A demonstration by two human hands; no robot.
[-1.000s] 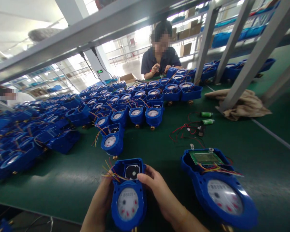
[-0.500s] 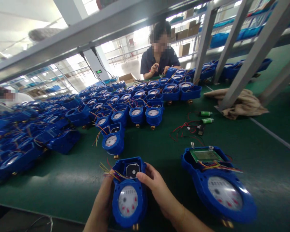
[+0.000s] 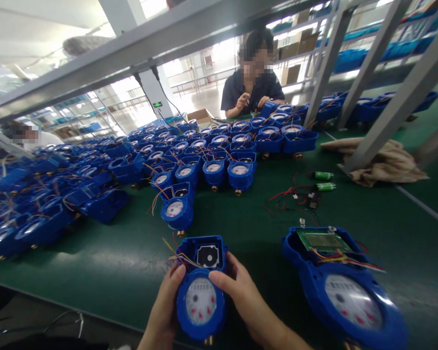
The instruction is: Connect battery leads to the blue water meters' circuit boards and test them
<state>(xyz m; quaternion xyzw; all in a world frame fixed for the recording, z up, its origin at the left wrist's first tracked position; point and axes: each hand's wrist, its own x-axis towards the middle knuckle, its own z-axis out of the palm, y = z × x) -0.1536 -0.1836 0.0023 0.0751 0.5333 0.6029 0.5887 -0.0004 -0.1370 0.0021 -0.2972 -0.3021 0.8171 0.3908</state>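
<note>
I hold a blue water meter (image 3: 201,287) in both hands just above the near edge of the green table (image 3: 105,272). My left hand (image 3: 165,311) grips its left side, fingers curled by the loose coloured wires (image 3: 175,255). My right hand (image 3: 239,294) wraps the right side, thumb resting on the rim above the white dial. The meter's upper compartment is open and shows a black-and-white part inside.
A second open meter (image 3: 343,287) with a green circuit board lies to the right. Several rows of blue meters (image 3: 190,160) cover the left and far table. Two green batteries (image 3: 323,181) with red wires, a beige cloth (image 3: 383,163), grey frame posts, and a seated person (image 3: 253,80) are beyond.
The view has shifted a little, so everything sits further right in the picture. My hands keep the same grip on the meter, my left fingers now showing more over its left edge.
</note>
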